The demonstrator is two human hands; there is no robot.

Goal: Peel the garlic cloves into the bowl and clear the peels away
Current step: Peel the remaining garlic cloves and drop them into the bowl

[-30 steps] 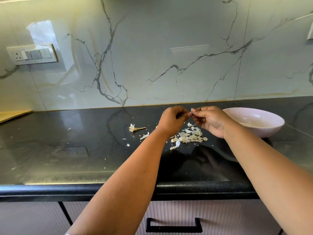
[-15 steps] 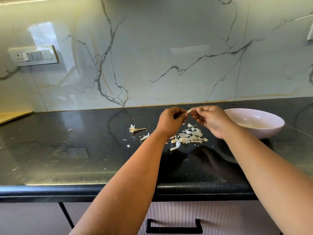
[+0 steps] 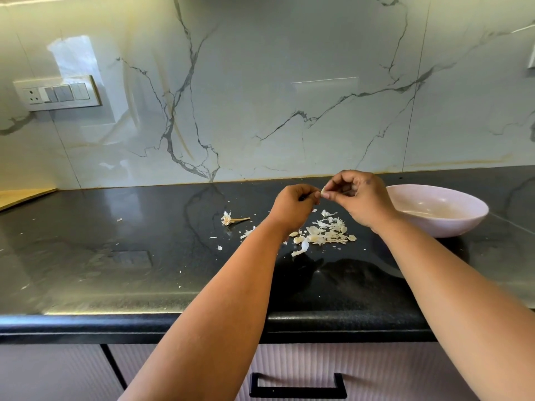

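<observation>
Currently both hands are up over the worktop's back edge: right hand [image 3: 357, 196] pinches a clove [image 3: 323, 193], left hand [image 3: 293, 205] is curled, fingertips at the clove's other end. Peels [image 3: 324, 234] lie piled on the worktop below. Bowl [image 3: 440, 211] sits just right of them, stem [image 3: 231, 219] left.

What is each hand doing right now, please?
Left hand: fingers curled, pinching the garlic clove.
Right hand: fingers curled, pinching the same garlic clove from the other side.
</observation>
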